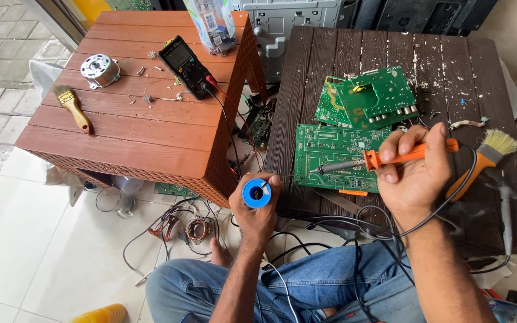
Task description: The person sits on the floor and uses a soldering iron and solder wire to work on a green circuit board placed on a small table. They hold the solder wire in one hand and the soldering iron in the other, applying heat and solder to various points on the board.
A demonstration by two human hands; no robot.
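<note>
My right hand grips an orange soldering iron like a pen, its metal tip resting on a green circuit board that lies on the dark brown table. My left hand holds a blue spool of solder wire just off the table's near left corner. A thin strand of solder seems to run from the spool toward the board. Two more green circuit boards lie overlapping farther back on the same table.
A reddish-brown table on the left carries a black multimeter, a small motor, a paintbrush and loose screws. Another brush lies at the right. Cables and a coil litter the tiled floor.
</note>
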